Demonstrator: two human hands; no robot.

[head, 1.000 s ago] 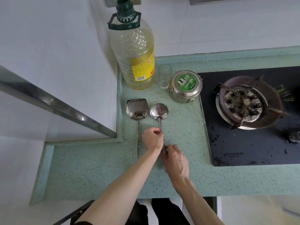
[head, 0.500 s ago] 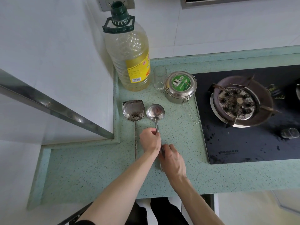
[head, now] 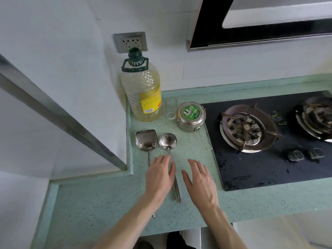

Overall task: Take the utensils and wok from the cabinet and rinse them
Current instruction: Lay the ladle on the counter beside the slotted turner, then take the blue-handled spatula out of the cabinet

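Note:
A steel ladle (head: 168, 142) lies on the green speckled countertop (head: 100, 203), bowl away from me, its handle running toward me between my hands. To its left lies a steel spatula (head: 146, 142) with dark residue on its blade; my left arm hides most of its handle. My left hand (head: 159, 174) hovers over the two handles with fingers straight, its fingertips by the ladle's stem. To the ladle's right, my right hand (head: 198, 178) is spread flat above the counter and holds nothing. No wok is in view.
A large oil bottle (head: 142, 95), a small glass (head: 170, 108) and a round steel lunch tin (head: 190, 116) stand behind the utensils. A black gas hob (head: 251, 169) with two burners fills the right. A white wall block and a metal rail (head: 59, 115) border the left.
Both hands have let go of the ladle handle and opened; the right hand moved off to the right. The camera has tilted up, showing the socket and range hood.

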